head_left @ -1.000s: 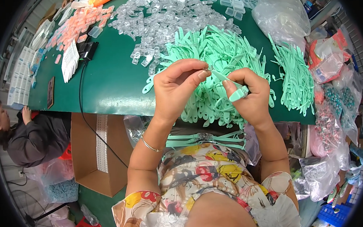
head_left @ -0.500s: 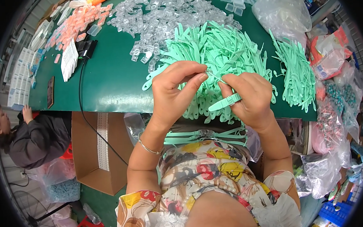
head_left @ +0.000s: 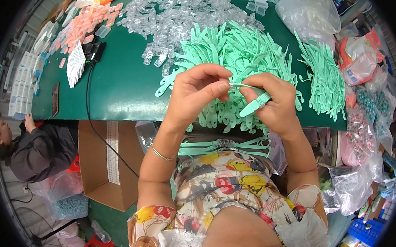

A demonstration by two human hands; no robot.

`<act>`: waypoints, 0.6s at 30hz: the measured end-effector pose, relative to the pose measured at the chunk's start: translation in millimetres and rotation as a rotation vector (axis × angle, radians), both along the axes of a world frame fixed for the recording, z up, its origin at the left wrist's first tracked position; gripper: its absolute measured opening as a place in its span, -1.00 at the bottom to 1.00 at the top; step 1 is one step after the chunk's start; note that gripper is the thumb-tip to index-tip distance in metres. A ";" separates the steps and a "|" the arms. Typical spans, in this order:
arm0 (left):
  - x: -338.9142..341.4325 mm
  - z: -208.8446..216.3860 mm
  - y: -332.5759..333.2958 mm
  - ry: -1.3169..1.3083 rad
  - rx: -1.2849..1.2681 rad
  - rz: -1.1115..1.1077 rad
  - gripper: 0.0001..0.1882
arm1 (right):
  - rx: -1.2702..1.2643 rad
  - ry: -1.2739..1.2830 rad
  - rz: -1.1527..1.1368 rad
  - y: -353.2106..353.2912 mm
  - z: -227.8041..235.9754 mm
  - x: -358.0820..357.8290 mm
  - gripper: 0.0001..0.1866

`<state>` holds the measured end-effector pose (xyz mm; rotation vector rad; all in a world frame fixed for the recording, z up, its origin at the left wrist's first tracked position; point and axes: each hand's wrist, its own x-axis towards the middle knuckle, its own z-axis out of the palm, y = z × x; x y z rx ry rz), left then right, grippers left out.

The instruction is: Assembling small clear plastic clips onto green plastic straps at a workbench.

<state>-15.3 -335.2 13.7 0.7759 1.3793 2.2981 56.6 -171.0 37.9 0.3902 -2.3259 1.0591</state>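
Note:
My left hand (head_left: 198, 92) is closed, thumb and forefinger pinching a small clear plastic clip (head_left: 232, 85) at one end of a mint-green strap. The strap (head_left: 254, 105) is a ridged plastic band gripped in my right hand (head_left: 275, 102), its wide end poking out below the fingers. Both hands meet above the near side of a big heap of similar green straps (head_left: 239, 50). Behind that heap spreads a pile of clear plastic clips (head_left: 161, 22). Several finished-looking straps with clear pieces (head_left: 224, 145) lie across my lap.
A smaller bundle of green straps (head_left: 323, 79) lies on the green table (head_left: 125, 93) at right. Orange pieces (head_left: 83, 24), a black device with a cable (head_left: 95, 53) and a phone (head_left: 55, 99) are at left. An open cardboard box (head_left: 92, 165) stands below; a co-worker (head_left: 42, 147) sits beyond.
The strap in my right hand has turned and shifted right, its wide end pointing more downward. My left hand has moved slightly right and lower, still pinching at the strap's end.

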 end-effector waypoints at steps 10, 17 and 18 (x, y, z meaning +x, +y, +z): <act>16.2 -9.4 14.5 -0.135 -0.083 0.057 -0.86 | -0.182 -0.178 0.043 4.5 -5.8 1.1 -0.86; 20.2 -10.6 14.5 0.113 -0.278 0.125 -0.81 | -0.156 -0.080 0.077 1.1 -11.5 -1.6 -0.75; 19.8 -11.0 14.7 0.114 -0.280 0.134 -0.81 | -0.067 -0.001 0.069 3.3 -13.2 -2.2 -0.71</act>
